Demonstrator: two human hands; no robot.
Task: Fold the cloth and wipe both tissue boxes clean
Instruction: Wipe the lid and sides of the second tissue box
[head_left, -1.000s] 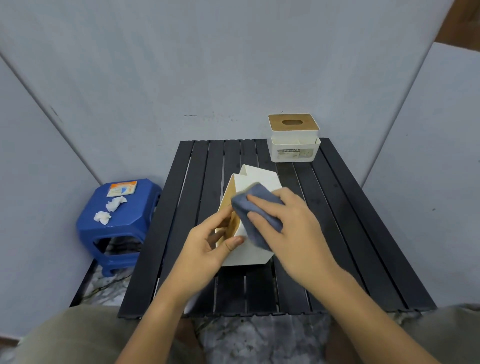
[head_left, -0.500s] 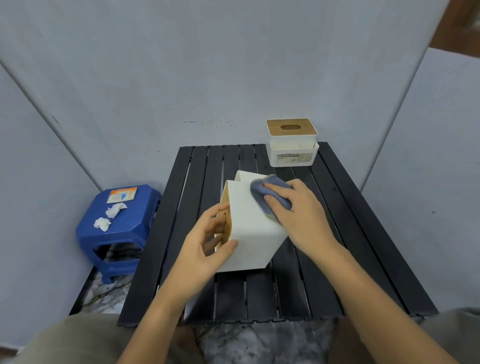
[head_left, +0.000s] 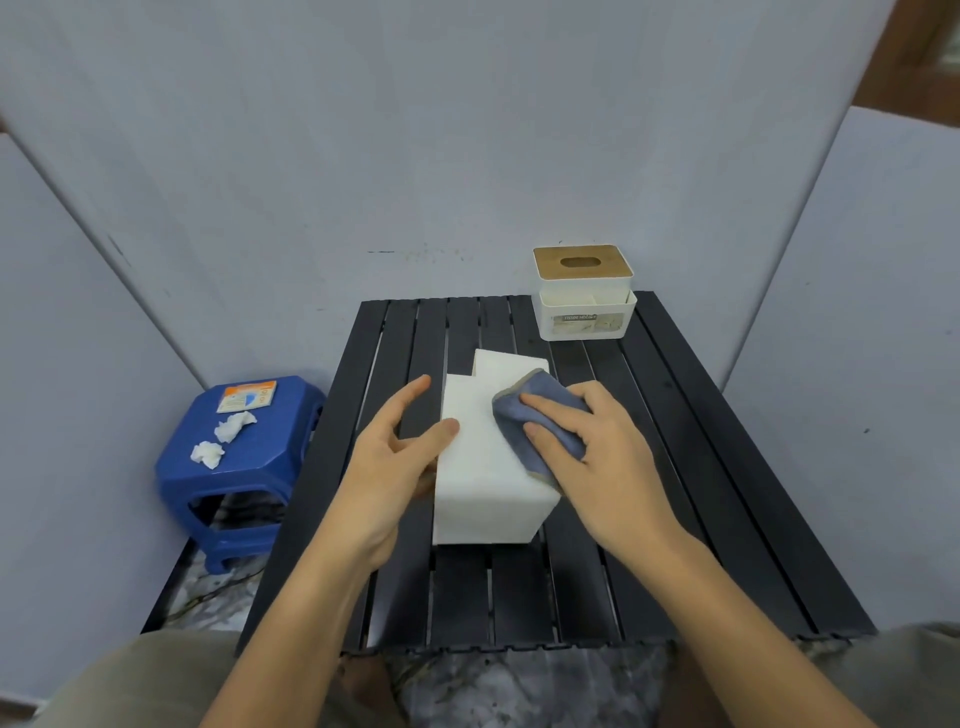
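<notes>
On black slatted table (head_left: 675, 467), centre: white smooth plastic tissue box (head_left: 483, 483), stepped shape. Left hand (head_left: 387, 462) steadies its left side, thumb on top face. Right hand (head_left: 597, 457) presses folded blue-grey cloth (head_left: 540, 421) w/ straight fingers onto its top-right edge. Second box, wood-look lid (head_left: 584, 293), far right corner.

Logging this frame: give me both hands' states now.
Left hand: open, thumb against the near tissue box.
Right hand: open, fingers pressing the blue cloth onto it.
</notes>
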